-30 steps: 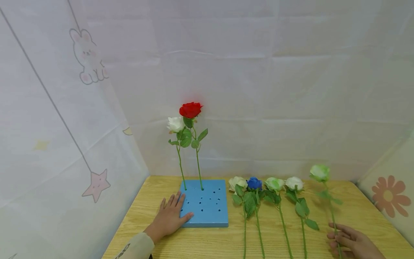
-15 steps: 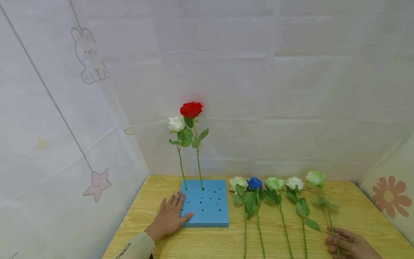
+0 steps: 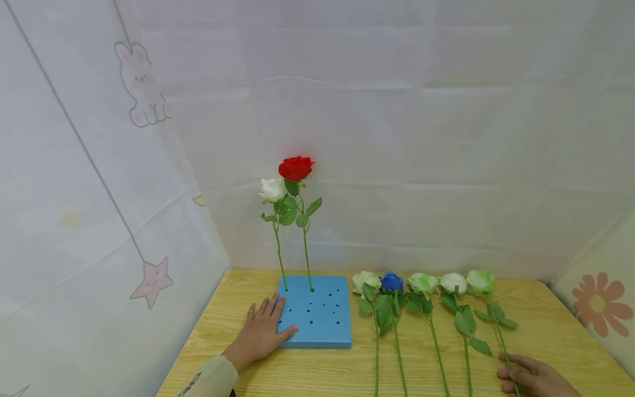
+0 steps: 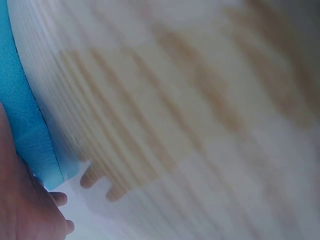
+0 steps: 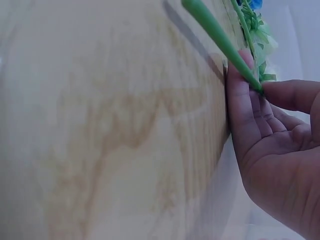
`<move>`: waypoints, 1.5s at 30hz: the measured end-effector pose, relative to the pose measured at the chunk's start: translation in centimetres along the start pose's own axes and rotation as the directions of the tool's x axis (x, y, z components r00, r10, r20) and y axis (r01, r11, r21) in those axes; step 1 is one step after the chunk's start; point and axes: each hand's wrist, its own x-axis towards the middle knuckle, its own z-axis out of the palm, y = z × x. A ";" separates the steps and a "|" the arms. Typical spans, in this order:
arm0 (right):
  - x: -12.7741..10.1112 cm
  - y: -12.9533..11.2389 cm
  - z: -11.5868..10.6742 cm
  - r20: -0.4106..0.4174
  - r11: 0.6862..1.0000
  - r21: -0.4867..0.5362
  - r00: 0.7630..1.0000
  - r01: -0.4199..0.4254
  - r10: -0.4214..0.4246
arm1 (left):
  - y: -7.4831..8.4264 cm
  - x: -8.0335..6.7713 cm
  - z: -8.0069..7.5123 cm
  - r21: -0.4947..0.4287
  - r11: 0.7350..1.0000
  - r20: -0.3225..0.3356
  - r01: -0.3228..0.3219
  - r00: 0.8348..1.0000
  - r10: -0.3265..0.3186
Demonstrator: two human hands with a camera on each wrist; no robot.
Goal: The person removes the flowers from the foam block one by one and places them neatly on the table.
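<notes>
Right hand (image 3: 533,377): my grip pinches the green rose (image 3: 480,282) stem.
Left hand (image 3: 263,332) flat, fingers straight, on blue foam block (image 3: 322,325), table (image 3: 545,331).

Seven roses: two standing in one blue foam block (image 3: 317,317), five lying on one wooden table (image 3: 545,331).

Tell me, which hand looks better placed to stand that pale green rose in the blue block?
Probably the right hand: it already pinches the pale green rose by its stem. The left hand lies flat on the blue block.
</notes>
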 end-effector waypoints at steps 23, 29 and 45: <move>1.2 -1.0 1.0 0.023 0.999 -0.050 1.000 -0.004 0.005 | 0.0 0.1 0.0 0.021 1.000 -0.003 -0.004 1.000 0.004; 0.9 -1.3 1.4 -0.197 0.940 -0.337 0.980 -0.048 -0.021 | 0.0 0.1 0.1 0.019 1.000 0.002 0.001 1.000 -0.001; 1.2 -2.8 2.9 -0.416 0.747 -0.629 0.905 -0.215 -0.089 | 0.2 0.0 -0.1 0.012 1.000 0.003 0.003 1.000 -0.003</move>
